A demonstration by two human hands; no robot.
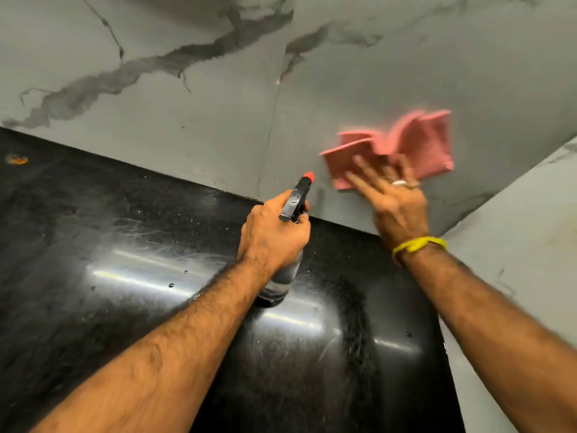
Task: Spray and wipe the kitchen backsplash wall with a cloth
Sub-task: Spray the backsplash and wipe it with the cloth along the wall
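The wiping step is under way, I'd say, with spraying paused. Taking the wall [187, 126] as the landmark and going left to right: the counter [93, 245] is running dark and glossy along the wall's foot. In front of the wall's lower edge the left hand [274, 235] is gripping the bottle [295, 201], fingers curled round its neck, red nozzle aiming at the wall. Further right, the right hand [396, 198] is pressing the cloth [402, 145] flat against the wall, fingers straight and spread, blurring with motion. The cloth is looking pink and crumpled. Next, the stroke probably needs carrying toward the corner, with firm even pressure.
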